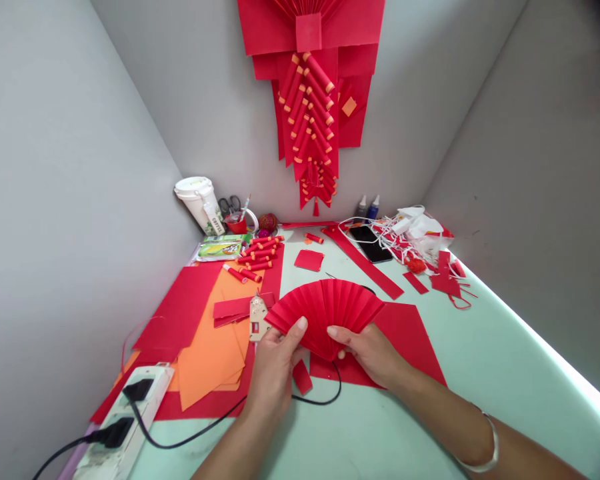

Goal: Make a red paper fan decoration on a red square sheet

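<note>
Spread between my two hands is a pleated red paper fan (330, 307), its folds opening upward in an arc. My left hand (281, 350) is closed on the fan's left side, thumb lying on the front. On the right, my right hand (365, 343) pinches it near the lower point, with the fingers mostly hidden behind the paper. Just left of the fan lies a hot glue gun (257, 318), partly covered by it. Under the fan and to the right is a large red paper sheet (415, 340). A small red strip (303, 377) lies beside my left hand.
A power strip (125, 420) with black cables (200, 440) sits front left. Orange sheets (210, 360) and red paper rolls (257, 257) lie left. Behind stand a white cup (200, 203) and glue bottles (373, 208). A phone (370, 244) and tangled white string (395, 233) lie back right.
</note>
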The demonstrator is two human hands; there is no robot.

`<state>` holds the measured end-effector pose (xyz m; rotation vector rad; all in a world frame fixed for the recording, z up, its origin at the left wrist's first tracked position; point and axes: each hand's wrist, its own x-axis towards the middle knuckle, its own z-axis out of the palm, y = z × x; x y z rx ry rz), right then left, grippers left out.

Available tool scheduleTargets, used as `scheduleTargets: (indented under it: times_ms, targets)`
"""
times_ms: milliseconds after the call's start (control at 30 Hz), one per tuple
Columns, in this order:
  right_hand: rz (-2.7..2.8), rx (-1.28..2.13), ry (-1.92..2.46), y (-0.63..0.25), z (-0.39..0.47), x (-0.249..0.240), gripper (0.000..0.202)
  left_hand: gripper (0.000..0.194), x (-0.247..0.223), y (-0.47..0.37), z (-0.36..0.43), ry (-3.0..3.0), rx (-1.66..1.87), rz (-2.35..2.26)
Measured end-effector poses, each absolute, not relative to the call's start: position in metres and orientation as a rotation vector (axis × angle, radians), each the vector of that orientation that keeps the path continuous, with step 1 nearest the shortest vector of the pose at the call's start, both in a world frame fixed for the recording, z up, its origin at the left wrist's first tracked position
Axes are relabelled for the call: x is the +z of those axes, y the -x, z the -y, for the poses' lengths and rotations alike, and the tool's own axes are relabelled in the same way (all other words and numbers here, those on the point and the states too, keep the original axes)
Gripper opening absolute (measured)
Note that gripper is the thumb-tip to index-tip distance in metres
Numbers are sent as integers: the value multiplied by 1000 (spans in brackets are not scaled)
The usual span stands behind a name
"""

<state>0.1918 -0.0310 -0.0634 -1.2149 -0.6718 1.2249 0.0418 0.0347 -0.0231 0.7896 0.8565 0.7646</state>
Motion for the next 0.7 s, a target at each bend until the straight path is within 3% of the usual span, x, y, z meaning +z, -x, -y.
scheduleTargets:
  times_ms: [433,700]
  targets:
    - [543,1291,1019,-187,29,-61,25,48,-24,-43,-32,-693,782,-818]
    - [668,1238,1092,-190,31,-60,30,39,-25,-43,-33,-720,705,-799]
